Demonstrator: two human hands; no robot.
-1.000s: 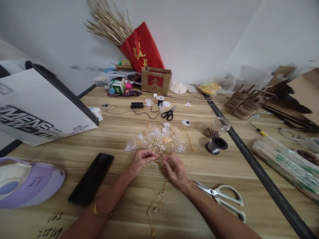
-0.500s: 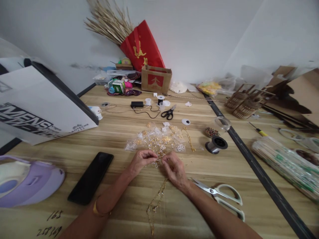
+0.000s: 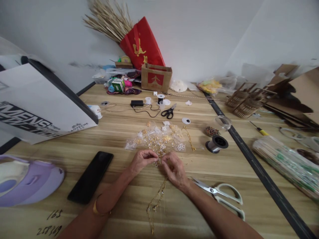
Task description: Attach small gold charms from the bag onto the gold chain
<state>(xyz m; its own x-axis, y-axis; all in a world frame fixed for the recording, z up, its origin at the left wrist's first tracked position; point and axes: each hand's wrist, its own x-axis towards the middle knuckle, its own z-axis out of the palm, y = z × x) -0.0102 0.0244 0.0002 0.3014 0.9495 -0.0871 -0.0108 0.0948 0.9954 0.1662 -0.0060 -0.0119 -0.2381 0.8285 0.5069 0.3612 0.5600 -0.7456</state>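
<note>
Thumb and fingers of my left hand (image 3: 143, 161) are pinched together at the near edge of a pile of small gold and clear beads and charms (image 3: 160, 139); what they pinch is too small to make out. Close beside it, almost touching, my right hand (image 3: 174, 169) is closed with its fingertips curled inward. From it a thin gold chain with small charms (image 3: 157, 204) trails down along the table toward me. The chain's upper end is hidden by the right hand. Beneath the fingertips lie more loose beads and charms.
White-handled scissors (image 3: 224, 197) lie by my right forearm, a black phone (image 3: 91, 177) by my left. Beyond the right hand stand a wire spool (image 3: 216, 144) and a dish of brown beads (image 3: 212, 131). Black scissors (image 3: 168, 112) and a short gold chain (image 3: 190, 139) lie farther back.
Both hands stay nearly where they were, with fingertips close together. The chain lies the same; the view has shifted very slightly.
</note>
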